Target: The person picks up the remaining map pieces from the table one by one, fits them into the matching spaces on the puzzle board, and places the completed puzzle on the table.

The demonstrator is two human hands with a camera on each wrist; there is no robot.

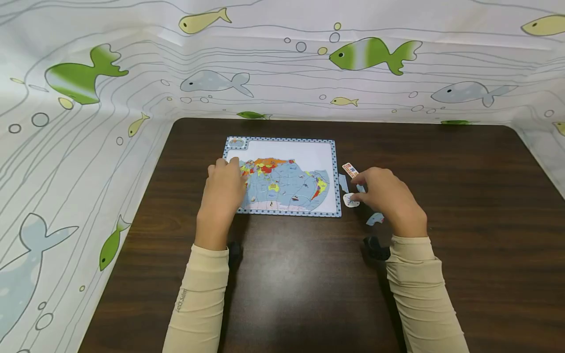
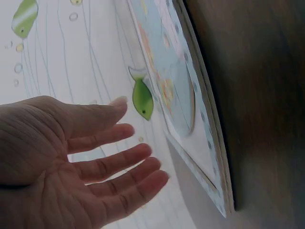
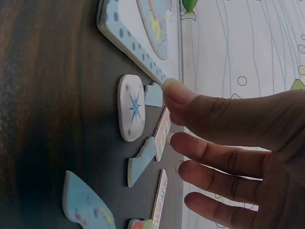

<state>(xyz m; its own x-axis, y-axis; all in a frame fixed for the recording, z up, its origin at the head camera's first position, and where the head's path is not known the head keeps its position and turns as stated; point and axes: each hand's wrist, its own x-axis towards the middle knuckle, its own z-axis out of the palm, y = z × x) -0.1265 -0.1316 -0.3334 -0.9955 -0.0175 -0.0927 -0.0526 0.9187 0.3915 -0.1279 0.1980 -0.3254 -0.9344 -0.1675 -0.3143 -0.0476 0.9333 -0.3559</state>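
A world-map jigsaw board (image 1: 287, 214) with a blue dotted border lies on the table, with many map pieces fitted in it. My left hand (image 1: 226, 191) is over its left edge, fingers spread loosely and nothing in them in the left wrist view. My right hand (image 1: 390, 198) hovers among loose pieces right of the board, thumb and fingers extended and holding nothing in the right wrist view. Below its thumb lies a white compass piece (image 3: 132, 107). Nearby are a blue piece (image 3: 142, 162), a lettered strip (image 1: 350, 170) and a curved blue piece (image 1: 375, 219).
The dark wooden table (image 1: 463, 220) is bordered at the back and sides by a white fish-patterned sheet (image 1: 282, 63). Another lettered strip (image 3: 159, 198) and a colourful piece (image 3: 139, 224) lie beyond the blue pieces in the right wrist view.
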